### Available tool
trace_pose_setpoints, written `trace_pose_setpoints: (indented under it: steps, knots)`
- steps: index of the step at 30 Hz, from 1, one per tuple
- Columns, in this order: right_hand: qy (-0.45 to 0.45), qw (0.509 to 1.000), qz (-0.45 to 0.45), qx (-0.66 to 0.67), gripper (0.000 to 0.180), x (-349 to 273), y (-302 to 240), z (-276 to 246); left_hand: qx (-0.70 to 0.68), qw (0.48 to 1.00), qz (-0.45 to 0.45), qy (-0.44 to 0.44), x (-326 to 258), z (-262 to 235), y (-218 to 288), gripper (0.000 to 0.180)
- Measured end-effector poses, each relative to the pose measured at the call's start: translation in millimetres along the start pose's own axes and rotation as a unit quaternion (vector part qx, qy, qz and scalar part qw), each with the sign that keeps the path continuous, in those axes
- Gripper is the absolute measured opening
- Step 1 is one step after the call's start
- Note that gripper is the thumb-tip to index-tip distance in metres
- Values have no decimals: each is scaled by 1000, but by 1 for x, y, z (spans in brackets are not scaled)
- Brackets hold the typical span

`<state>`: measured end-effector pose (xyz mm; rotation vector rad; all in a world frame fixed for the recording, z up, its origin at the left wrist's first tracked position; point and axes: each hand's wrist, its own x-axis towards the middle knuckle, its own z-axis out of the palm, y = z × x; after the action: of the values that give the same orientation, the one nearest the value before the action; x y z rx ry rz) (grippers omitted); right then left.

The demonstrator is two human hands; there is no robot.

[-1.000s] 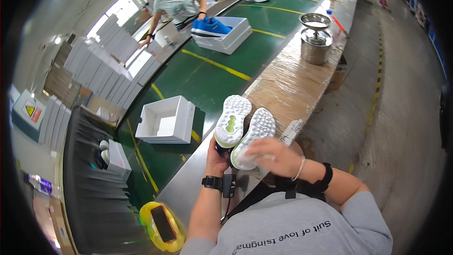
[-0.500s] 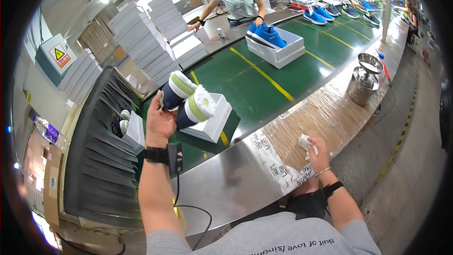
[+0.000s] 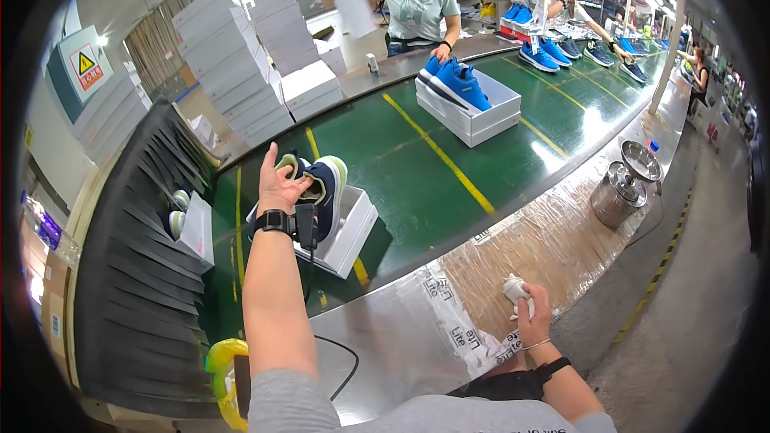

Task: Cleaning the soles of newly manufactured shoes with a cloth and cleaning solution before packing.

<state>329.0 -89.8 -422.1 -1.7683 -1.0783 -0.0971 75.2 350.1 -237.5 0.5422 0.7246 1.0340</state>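
When handling dark shoes, probably light and flexible, grip the heels; note left hand spread beside them, right hand clamped on white cloth.

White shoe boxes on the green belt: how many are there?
3: a near box by the left hand, a far box under blue shoes, a left box by the black strip curtain. Others may be hidden farther along.
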Motion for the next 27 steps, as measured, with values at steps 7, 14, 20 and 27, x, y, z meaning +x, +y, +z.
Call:
trace_pose_setpoints:
  steps: [7,14,20,27]
  knots:
    - [-20,1000,11,-2,26,1,3,6,552,780,287,-72,-2,-53,-62,74]
    - [-25,999,43,-24,27,0,-6,9,858,274,433,-27,-62,-100,-137,68]
    - [-27,997,63,-39,27,0,-4,9,895,272,347,-63,-40,-131,-91,71]
    - [-25,996,67,-44,27,-1,-3,8,954,230,173,83,-24,-179,-12,79]
